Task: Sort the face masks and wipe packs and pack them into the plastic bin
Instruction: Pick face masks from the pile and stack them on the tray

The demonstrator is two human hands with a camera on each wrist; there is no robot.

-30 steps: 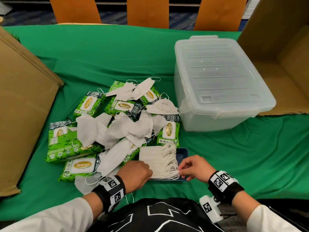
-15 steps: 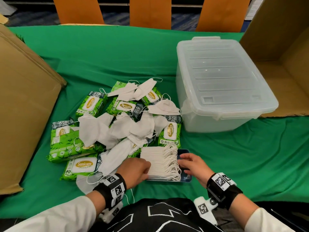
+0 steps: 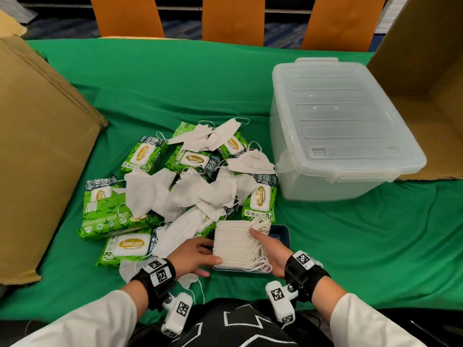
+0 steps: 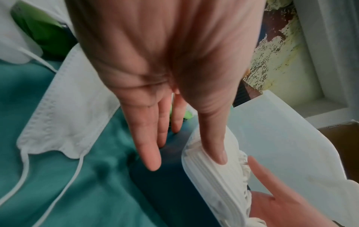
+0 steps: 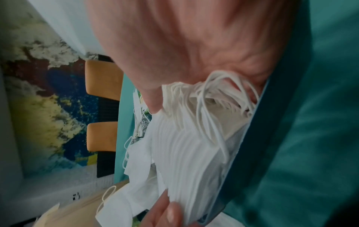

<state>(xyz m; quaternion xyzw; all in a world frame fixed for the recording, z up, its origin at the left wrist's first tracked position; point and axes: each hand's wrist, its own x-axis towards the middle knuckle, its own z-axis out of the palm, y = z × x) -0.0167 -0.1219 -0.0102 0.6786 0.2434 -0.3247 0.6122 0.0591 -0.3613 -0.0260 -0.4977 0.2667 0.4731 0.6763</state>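
We see a neat stack of folded white face masks [image 3: 236,242] lying on a dark blue tray [image 3: 281,235] at the near edge of the green cloth-covered table [image 3: 175,96], with both hands at its sides. The left hand [image 3: 194,257] lies at the stack's left edge with its fingers [image 4: 149,145] straight and spread; the thumb presses on the top near corner of the stack while the other fingers reach down beside the tray, so it touches rather than grasps. The right hand [image 3: 269,254] lies on the stack's right side among the white ear loops [image 5: 217,98]; its thumb rests on top of the masks and, in the right wrist view, the other fingers seem tucked under the loops, so it appears to be pinching that edge, though the fingertips are hidden. Just behind the tray sits a jumble of loose white face masks [image 3: 190,194] spread over several green Sanicare wipe packs [image 3: 110,211], some packs partly covered. One more loose mask [image 4: 64,110] lies flat on the cloth beside the left hand. The clear plastic bin [image 3: 338,136] stands to the right of the pile, well apart from the hands, with its translucent lid on. Brown cardboard boxes [image 3: 42,156] flank the table on the left and right, and orange chair backs [image 3: 233,18] stand along the far edge.
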